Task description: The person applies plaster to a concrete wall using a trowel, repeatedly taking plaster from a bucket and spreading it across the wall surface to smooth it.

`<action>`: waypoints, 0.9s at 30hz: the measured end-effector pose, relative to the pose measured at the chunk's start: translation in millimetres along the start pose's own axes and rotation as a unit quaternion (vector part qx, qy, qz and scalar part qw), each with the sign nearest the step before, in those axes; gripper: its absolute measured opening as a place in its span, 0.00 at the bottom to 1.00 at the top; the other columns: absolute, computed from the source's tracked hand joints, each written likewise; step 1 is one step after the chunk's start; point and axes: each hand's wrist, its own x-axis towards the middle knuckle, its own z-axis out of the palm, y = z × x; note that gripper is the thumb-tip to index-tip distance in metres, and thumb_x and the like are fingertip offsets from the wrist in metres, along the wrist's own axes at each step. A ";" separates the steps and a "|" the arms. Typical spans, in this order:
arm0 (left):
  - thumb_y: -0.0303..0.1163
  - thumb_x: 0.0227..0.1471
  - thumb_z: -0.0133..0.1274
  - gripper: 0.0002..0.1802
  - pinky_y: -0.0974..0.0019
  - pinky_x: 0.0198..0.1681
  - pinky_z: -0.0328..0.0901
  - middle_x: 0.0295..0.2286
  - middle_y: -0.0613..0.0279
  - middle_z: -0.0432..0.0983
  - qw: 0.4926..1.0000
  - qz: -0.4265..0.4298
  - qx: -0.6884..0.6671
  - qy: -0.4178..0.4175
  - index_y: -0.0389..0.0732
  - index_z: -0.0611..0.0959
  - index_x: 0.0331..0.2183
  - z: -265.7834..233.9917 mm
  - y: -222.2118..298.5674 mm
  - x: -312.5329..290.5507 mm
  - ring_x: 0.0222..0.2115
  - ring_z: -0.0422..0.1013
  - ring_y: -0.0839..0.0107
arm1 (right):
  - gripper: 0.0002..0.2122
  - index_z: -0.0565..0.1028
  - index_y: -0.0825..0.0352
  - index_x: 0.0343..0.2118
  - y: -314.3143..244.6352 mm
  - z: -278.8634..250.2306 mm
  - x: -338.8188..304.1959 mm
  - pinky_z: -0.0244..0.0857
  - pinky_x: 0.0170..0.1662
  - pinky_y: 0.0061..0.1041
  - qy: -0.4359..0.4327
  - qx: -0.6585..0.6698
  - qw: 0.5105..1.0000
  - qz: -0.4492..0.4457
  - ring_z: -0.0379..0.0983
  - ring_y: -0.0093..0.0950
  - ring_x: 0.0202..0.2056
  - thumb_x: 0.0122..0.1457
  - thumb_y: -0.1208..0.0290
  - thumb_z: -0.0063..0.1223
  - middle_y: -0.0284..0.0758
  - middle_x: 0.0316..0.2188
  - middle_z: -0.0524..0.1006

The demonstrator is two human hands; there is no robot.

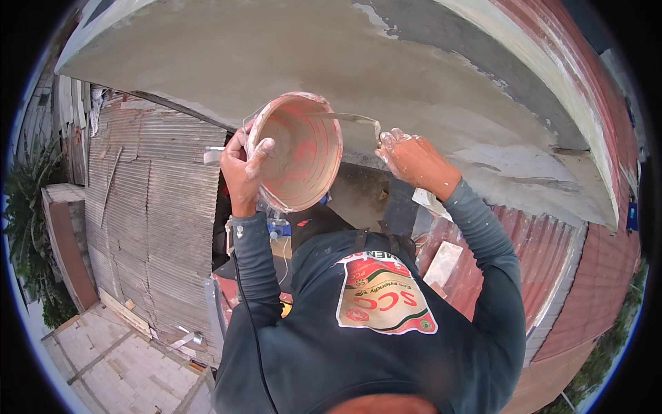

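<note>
A red bucket (pixel 300 155), coated inside with pale dried plaster, is held up in front of me, tilted so that I see into its mouth. My left hand (pixel 245 162) grips its left side, thumb over the rim and fingers behind the wall. My right hand (pixel 417 160), smeared with white plaster, is closed on a trowel (pixel 358 119). The thin, plaster-covered blade shows nearly edge-on and reaches left across the bucket's right rim. The trowel's handle is mostly hidden in my fist.
A freshly plastered grey surface (pixel 289 65) spans the space ahead. Rusty corrugated sheets (pixel 176 200) lie below left, red corrugated roofing (pixel 496 265) to the right. A black cable (pixel 249 324) runs along my left arm. Clear plastic bottles (pixel 278 226) stand below the bucket.
</note>
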 end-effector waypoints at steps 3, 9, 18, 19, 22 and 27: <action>0.35 0.44 0.73 0.19 0.66 0.49 0.66 0.38 0.58 0.81 0.995 0.041 0.079 -0.043 0.36 0.77 0.24 0.1 -8.2 6.5 0.40 0.74 0.73 | 0.12 0.74 0.74 0.35 -8.7 37.0 37.0 0.73 0.35 0.44 -0.050 -0.012 0.999 -0.011 0.77 0.49 0.31 0.64 0.68 0.48 0.54 0.31 0.78; 0.32 0.37 0.75 0.22 0.44 0.67 0.52 0.41 0.48 0.82 0.980 0.167 0.079 -0.069 0.39 0.74 0.18 7.0 22.2 3.0 0.50 0.76 0.55 | 0.10 0.72 0.74 0.36 -34.1 63.6 70.0 0.67 0.17 0.30 -0.298 0.415 0.849 0.135 0.71 0.29 0.16 0.66 0.71 0.42 0.39 0.23 0.73; 0.43 0.38 0.74 0.27 0.61 0.50 0.66 0.40 0.57 0.78 0.988 0.157 0.005 0.011 0.35 0.80 0.34 -15.7 27.7 8.1 0.41 0.73 0.69 | 0.16 0.73 0.74 0.36 -77.1 74.7 43.4 0.63 0.13 0.18 -0.323 0.857 0.388 0.107 0.67 0.18 0.15 0.70 0.63 0.41 0.31 0.22 0.72; 0.45 0.39 0.73 0.29 0.60 0.51 0.67 0.40 0.56 0.78 0.988 0.149 0.018 0.025 0.34 0.81 0.38 -18.0 29.4 9.7 0.42 0.74 0.67 | 0.16 0.73 0.73 0.36 -74.5 64.2 43.3 0.63 0.13 0.18 -0.299 0.829 0.461 0.109 0.67 0.18 0.15 0.71 0.63 0.41 0.31 0.22 0.72; 0.46 0.39 0.72 0.35 0.62 0.51 0.67 0.39 0.58 0.78 0.990 0.139 0.011 0.031 0.33 0.79 0.43 -22.6 33.7 11.1 0.41 0.74 0.69 | 0.16 0.73 0.71 0.35 -61.5 15.1 45.1 0.64 0.14 0.20 -0.219 0.681 0.686 0.131 0.67 0.19 0.14 0.71 0.63 0.40 0.31 0.22 0.72; 0.46 0.38 0.72 0.34 0.63 0.51 0.67 0.37 0.60 0.78 0.988 0.153 -0.004 -0.004 0.33 0.80 0.42 -19.6 37.8 8.9 0.40 0.74 0.70 | 0.16 0.72 0.72 0.34 -45.9 -4.5 58.5 0.65 0.15 0.21 -0.221 0.256 0.941 0.029 0.70 0.21 0.15 0.70 0.63 0.39 0.32 0.21 0.72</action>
